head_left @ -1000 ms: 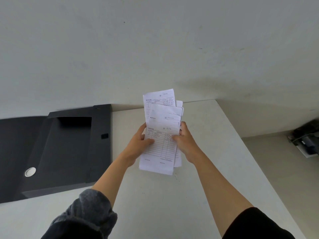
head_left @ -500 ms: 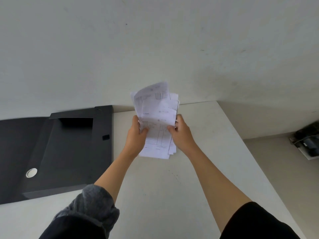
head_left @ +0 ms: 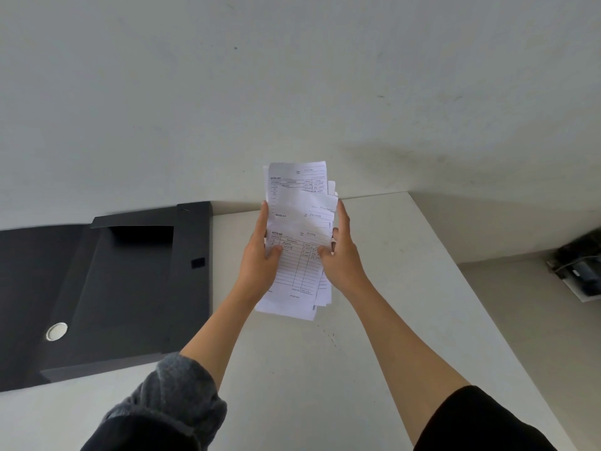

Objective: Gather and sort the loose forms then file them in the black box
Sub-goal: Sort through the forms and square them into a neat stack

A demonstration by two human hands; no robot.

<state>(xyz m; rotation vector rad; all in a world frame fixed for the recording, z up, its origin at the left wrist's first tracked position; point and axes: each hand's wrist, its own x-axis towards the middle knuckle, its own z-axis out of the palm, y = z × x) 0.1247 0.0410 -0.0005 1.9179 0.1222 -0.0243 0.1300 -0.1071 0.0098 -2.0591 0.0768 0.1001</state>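
Observation:
I hold a stack of white printed forms (head_left: pixel 300 222) upright above the white table, staggered so that several headers show. My left hand (head_left: pixel 260 258) grips the stack's left edge, thumb on the front sheet. My right hand (head_left: pixel 341 255) clasps the right edge, fingers straight along the side. The black box (head_left: pixel 130 288) lies open on the table to the left of my hands, its lid (head_left: pixel 29 288) folded out flat further left. The box's tray looks empty.
The white table (head_left: pixel 325 369) ends at a right edge that runs diagonally; past it is the floor with a dark device (head_left: pixel 582 271). A white wall rises just behind the table. A round silver ring (head_left: pixel 57 331) sits on the box lid.
The forms were raised and bent back half a second ago. Now they stand flatter and lower, with both hands sliding along the side edges, squaring the stack.

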